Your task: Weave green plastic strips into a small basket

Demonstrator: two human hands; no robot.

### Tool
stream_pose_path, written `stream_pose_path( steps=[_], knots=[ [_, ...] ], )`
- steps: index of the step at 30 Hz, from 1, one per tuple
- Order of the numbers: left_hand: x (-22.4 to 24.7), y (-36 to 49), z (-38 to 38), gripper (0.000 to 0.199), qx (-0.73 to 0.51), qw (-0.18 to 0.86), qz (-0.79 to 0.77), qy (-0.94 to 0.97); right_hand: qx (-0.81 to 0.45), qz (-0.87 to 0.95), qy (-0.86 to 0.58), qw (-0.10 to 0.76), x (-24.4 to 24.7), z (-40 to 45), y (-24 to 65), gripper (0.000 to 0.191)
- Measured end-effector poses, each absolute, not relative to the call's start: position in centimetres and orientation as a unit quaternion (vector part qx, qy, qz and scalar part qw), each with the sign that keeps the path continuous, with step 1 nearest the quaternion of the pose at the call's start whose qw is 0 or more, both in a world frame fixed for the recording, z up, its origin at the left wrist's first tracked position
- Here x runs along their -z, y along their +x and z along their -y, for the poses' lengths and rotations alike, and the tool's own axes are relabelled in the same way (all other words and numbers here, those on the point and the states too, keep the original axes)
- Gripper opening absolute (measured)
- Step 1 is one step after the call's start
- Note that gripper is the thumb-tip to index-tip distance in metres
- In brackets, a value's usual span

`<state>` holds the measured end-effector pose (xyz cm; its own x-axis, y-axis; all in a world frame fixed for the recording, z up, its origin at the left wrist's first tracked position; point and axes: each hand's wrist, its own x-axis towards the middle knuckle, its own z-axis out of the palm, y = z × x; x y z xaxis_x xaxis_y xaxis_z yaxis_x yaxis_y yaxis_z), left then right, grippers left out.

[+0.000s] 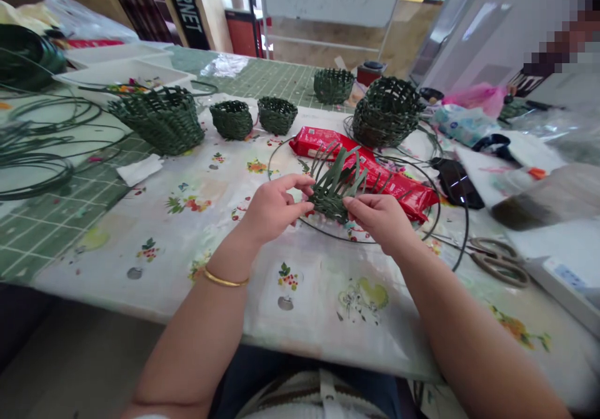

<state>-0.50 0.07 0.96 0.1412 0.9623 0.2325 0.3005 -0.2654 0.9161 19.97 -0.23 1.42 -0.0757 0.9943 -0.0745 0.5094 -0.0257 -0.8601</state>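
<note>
Between my two hands is a small, partly woven green basket (330,202), its loose strips sticking up and away from me. My left hand (281,203) pinches its left side with thumb and fingers. On the opposite side, my right hand (377,216) grips the edge between thumb and fingertips. Right behind the basket lies a long red shiny packet (309,141). A thin dark green strand (323,234) loops on the cloth around the basket and packet.
Finished-looking green baskets (162,119) stand at the back, several in all. Scissors (499,259) and a black phone-like object (457,181) lie to the right. Coiled green strands (35,169) and a white tray (126,78) are at the left. A flowered cloth (225,175) covers the table.
</note>
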Motion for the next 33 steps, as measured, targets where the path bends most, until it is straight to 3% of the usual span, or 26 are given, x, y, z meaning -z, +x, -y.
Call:
stream_pose_path(
  steps=[8, 11, 15, 20, 24, 29, 33],
  knots=[
    [-0.2, -0.1, -0.4, 0.029, -0.436, 0.153, -0.466, 0.755, -0.420, 0.617, -0.598, 0.293, -1.5, 0.4, 19.7, 0.041],
    [0.2, 0.1, -0.5, 0.034, -0.416, 0.143, -0.458, 0.772, -0.426, 0.615, -0.590, 0.304, -1.4, 0.4, 19.6, 0.041],
    [0.5, 0.4, -0.6, 0.013, -0.377, 0.181, -0.457, 0.785, -0.415, 0.638, -0.585, 0.280, -1.3, 0.5, 19.6, 0.040],
    [0.6, 0.6, -1.0, 0.012, -0.366, 0.137, -0.481, 0.785, -0.387, 0.657, -0.592, 0.260, -1.0, 0.5, 19.3, 0.042],
    [1.3, -0.2, -2.0, 0.011, -0.358, 0.218, -0.490, 0.765, -0.338, 0.693, -0.594, 0.228, -0.2, 0.6, 18.9, 0.041],
    [1.5, -2.5, -2.5, 0.018, -0.273, 0.450, -0.409, 0.745, -0.304, 0.718, -0.593, 0.201, 1.2, 0.6, 18.8, 0.041],
    [1.0, -3.1, -2.3, 0.014, -0.332, 0.498, -0.478, 0.643, -0.306, 0.721, -0.593, 0.184, 1.1, 0.7, 18.9, 0.039]
  ],
)
